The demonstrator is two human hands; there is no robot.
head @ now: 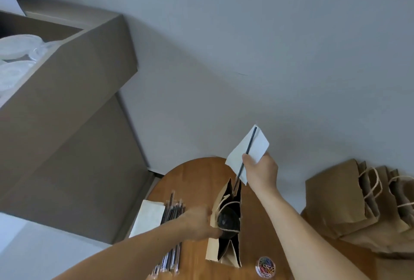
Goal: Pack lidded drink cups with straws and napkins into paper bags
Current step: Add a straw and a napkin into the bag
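Observation:
An open paper bag (pixel 226 250) stands on the round wooden table (pixel 197 181). A dark-lidded cup (pixel 227 221) sits inside it. My left hand (pixel 199 223) grips the bag's left rim. My right hand (pixel 261 171) is raised above the bag's far end and pinches a white napkin (pixel 251 147) together with a black straw (pixel 246 156). The straw's lower tip dips into the bag's mouth.
A pile of wrapped straws (pixel 172 212) and a stack of napkins (pixel 149 216) lie left of the bag. A clear tub of coloured paper clips (pixel 265 266) sits at the front. Several folded paper bags (pixel 363 203) lie at right. A large cardboard box (pixel 67 105) with clear lids (pixel 18 55) stands left.

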